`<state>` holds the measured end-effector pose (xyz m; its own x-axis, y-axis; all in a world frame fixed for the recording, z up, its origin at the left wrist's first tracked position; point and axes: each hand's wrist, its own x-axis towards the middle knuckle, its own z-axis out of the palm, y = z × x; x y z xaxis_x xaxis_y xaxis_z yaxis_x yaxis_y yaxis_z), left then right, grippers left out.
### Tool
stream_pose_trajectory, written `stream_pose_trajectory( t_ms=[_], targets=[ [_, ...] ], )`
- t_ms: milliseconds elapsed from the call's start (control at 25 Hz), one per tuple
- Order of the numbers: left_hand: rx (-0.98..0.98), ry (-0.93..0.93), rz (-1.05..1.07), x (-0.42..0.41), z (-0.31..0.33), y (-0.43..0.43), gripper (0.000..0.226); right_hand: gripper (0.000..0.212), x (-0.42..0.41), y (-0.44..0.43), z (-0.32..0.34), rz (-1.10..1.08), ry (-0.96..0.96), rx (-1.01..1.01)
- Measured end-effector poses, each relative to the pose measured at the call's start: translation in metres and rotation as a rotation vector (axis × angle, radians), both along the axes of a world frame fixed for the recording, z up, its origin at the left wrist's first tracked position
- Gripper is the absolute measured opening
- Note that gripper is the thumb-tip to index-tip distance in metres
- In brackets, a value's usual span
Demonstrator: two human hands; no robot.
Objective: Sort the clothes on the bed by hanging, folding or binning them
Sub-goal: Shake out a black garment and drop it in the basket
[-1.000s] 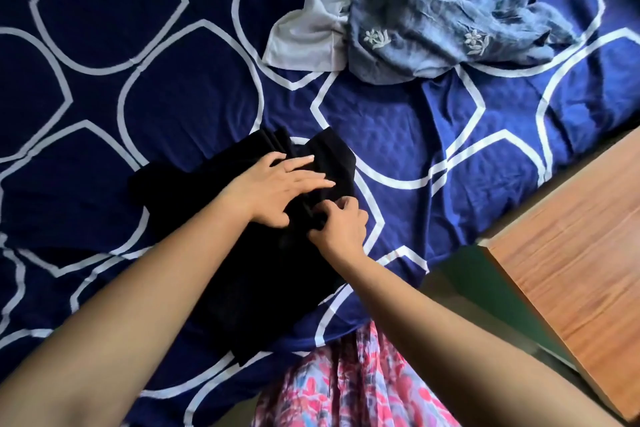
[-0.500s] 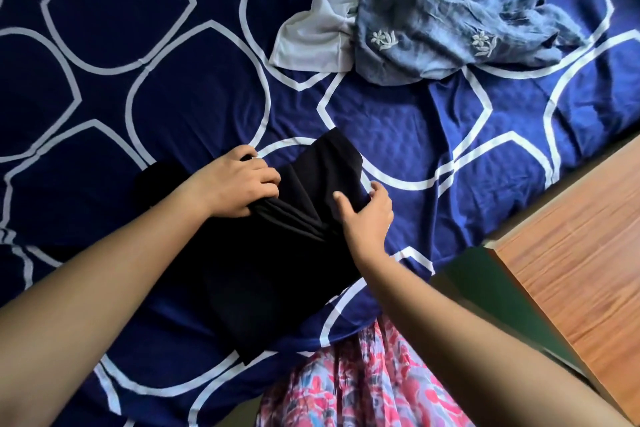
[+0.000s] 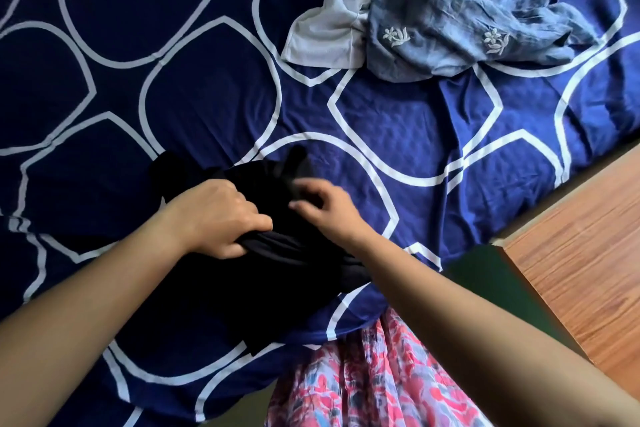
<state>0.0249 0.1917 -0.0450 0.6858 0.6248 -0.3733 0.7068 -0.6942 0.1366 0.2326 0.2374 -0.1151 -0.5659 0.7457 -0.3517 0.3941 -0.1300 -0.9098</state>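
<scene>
A black garment (image 3: 263, 291) lies bunched near the front edge of the bed (image 3: 398, 135). My left hand (image 3: 218, 215) grips a gathered fold of it, fingers curled round the cloth. My right hand (image 3: 325, 204) is just right of it over the garment's upper part, blurred by motion, its fingers loosely bent; whether it holds cloth is unclear. At the far right of the bed lie a crumpled blue-grey embroidered garment (image 3: 460, 7) and a white garment (image 3: 329, 31) partly under it.
The bed has a navy cover with white looping lines. A wooden surface (image 3: 581, 253) stands at the right, with a dark green strip (image 3: 498, 291) between it and the bed. My pink patterned clothing (image 3: 367, 381) shows at the bottom.
My left hand went from lying flat on the black garment to gripping a bunch of it. The garment's flat top flap has collapsed. My right hand lifted and moved left over the cloth.
</scene>
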Motion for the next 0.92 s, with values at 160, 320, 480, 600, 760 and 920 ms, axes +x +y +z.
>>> stream_pose_trajectory(
  t_ms=[160, 320, 480, 600, 760, 920],
  targets=[
    [-0.007, 0.008, -0.009, 0.007, 0.01, -0.007, 0.036, 0.061, -0.003, -0.011, 0.0, 0.555, -0.346, -0.307],
    [-0.027, 0.131, 0.038, 0.013, 0.011, 0.003, 0.035, 0.073, -0.002, -0.012, 0.001, 0.472, -0.373, -0.327],
    [0.04, 0.26, 0.116, 0.024, 0.0, 0.047, 0.037, 0.042, 0.025, -0.012, -0.004, -0.03, -0.048, -0.32],
    [0.081, 0.29, 0.261, 0.041, -0.026, 0.072, 0.04, 0.037, 0.046, -0.027, -0.011, -0.037, -0.256, -0.175],
    [0.39, -0.044, 0.868, 0.066, -0.059, 0.049, 0.066, 0.037, 0.045, -0.034, -0.017, -0.262, -0.386, -0.068],
    [0.369, -0.262, 1.439, 0.107, -0.08, -0.034, 0.06, 0.04, 0.053, -0.047, -0.021, -0.157, -0.564, 0.07]
  ],
)
